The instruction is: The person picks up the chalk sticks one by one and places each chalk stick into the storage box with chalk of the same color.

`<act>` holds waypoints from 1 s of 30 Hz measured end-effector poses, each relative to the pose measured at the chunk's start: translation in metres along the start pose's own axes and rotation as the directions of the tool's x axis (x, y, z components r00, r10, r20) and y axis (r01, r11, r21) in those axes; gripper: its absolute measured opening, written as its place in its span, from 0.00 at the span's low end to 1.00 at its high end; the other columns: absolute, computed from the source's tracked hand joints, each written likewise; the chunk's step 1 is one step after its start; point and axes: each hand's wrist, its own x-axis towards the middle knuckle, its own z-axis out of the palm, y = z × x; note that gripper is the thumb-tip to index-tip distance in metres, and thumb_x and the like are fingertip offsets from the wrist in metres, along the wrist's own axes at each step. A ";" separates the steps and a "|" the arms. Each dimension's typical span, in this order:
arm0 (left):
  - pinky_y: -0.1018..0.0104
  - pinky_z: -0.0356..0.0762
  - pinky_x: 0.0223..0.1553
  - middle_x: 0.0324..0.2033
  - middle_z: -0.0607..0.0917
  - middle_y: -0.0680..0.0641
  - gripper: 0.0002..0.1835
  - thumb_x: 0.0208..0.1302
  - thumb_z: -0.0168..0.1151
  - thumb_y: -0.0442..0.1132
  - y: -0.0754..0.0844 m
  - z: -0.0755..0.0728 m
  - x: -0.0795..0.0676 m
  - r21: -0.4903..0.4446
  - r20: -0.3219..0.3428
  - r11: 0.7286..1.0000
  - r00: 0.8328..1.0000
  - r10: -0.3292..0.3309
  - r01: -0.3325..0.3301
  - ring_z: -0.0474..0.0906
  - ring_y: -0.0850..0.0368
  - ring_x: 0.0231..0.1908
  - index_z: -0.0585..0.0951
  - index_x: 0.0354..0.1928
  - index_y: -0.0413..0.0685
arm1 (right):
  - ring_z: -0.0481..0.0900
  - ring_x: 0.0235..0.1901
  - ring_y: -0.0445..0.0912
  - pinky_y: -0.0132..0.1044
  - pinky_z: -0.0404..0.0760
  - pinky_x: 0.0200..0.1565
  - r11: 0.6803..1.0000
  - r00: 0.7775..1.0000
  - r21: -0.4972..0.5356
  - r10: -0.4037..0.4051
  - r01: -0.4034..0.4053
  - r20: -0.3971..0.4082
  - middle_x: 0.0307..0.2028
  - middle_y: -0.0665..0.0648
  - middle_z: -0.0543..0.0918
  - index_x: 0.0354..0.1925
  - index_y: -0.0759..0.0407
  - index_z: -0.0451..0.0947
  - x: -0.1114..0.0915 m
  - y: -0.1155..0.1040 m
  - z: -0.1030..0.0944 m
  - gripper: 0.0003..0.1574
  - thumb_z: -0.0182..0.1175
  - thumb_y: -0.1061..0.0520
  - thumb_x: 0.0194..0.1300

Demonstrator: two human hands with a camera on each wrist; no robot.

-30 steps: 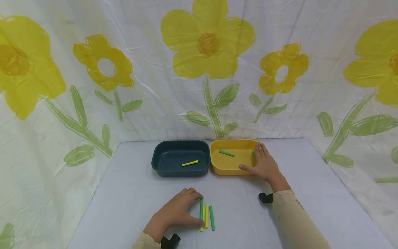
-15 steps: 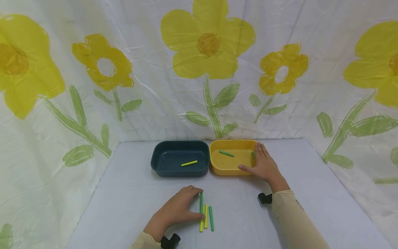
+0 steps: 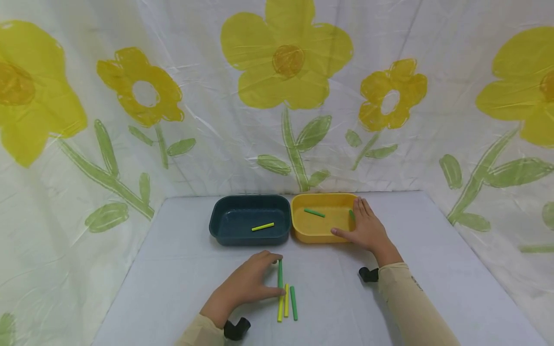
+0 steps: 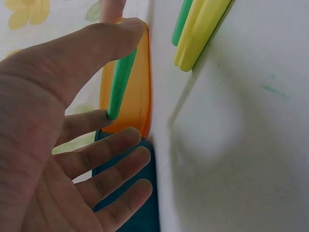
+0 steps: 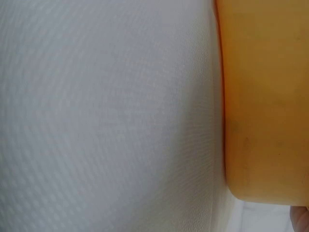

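Between the thumb and index finger of my left hand [image 3: 248,281], a slender round green stick [image 4: 121,84] is pinched by its ends; the other fingers are spread. Just below it in the head view lie a yellow stick [image 3: 280,311], a second yellow stick [image 3: 286,302] and another green stick [image 3: 294,303], roughly parallel on the white cloth. My right hand [image 3: 368,230] rests against the right end of the yellow tray [image 3: 320,239], fingers extended along that side and thumb over the front rim. Inside are a green stick [image 3: 314,212] and one partly hidden by the hand [image 3: 352,215].
A dark teal tray [image 3: 246,240] stands left of the yellow one, side by side, with one yellow stick [image 3: 263,227] in it. Behind the table hangs a flower-printed curtain [image 3: 216,154]. Each wrist carries a small black camera mount [image 3: 237,328].
My left hand has lifted the green stick and moved it forward, away from the sticks on the cloth. The right hand stays at the yellow tray.
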 end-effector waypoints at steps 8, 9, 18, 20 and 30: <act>0.56 0.76 0.60 0.57 0.77 0.60 0.43 0.51 0.70 0.66 0.003 -0.003 0.006 -0.031 -0.071 1.000 0.997 -0.007 0.005 0.75 0.59 0.57 0.69 0.69 0.63 | 0.31 0.78 0.56 0.59 0.45 0.75 1.000 1.000 -0.007 0.003 -0.003 0.011 0.78 0.62 0.33 0.77 0.64 0.30 0.002 0.002 0.001 0.84 0.45 0.08 0.47; 0.57 0.76 0.59 0.56 0.77 0.61 0.43 0.50 0.71 0.66 0.004 -0.003 0.007 -0.034 -0.082 0.999 0.997 -0.006 0.003 0.75 0.58 0.57 0.69 0.69 0.65 | 0.31 0.78 0.56 0.59 0.45 0.75 1.000 1.000 -0.008 0.004 -0.004 0.011 0.78 0.62 0.32 0.77 0.63 0.30 0.002 0.002 0.002 0.84 0.44 0.08 0.47; 0.58 0.77 0.59 0.57 0.76 0.62 0.43 0.50 0.70 0.67 0.006 -0.005 0.016 -0.033 -0.140 0.999 0.990 0.018 -0.022 0.74 0.58 0.58 0.68 0.69 0.68 | 0.31 0.78 0.57 0.59 0.45 0.75 1.000 1.000 -0.004 -0.001 0.001 0.000 0.78 0.62 0.32 0.77 0.65 0.31 0.002 0.002 0.001 0.84 0.46 0.09 0.48; 0.59 0.77 0.58 0.56 0.76 0.63 0.43 0.50 0.70 0.67 0.006 -0.006 0.018 -0.028 -0.146 0.999 0.989 0.027 -0.031 0.74 0.58 0.58 0.68 0.69 0.68 | 0.31 0.78 0.57 0.58 0.45 0.75 1.000 1.000 -0.003 -0.002 0.002 -0.005 0.78 0.63 0.33 0.77 0.65 0.31 0.002 0.002 0.000 0.83 0.47 0.10 0.48; 0.58 0.75 0.62 0.59 0.75 0.62 0.43 0.51 0.71 0.65 0.010 -0.012 0.025 -0.009 -0.166 1.000 0.986 0.028 -0.030 0.71 0.63 0.59 0.67 0.70 0.65 | 0.31 0.78 0.57 0.58 0.45 0.75 1.000 1.000 0.000 -0.002 0.002 -0.001 0.78 0.63 0.34 0.77 0.64 0.31 0.002 0.003 0.002 0.84 0.46 0.09 0.48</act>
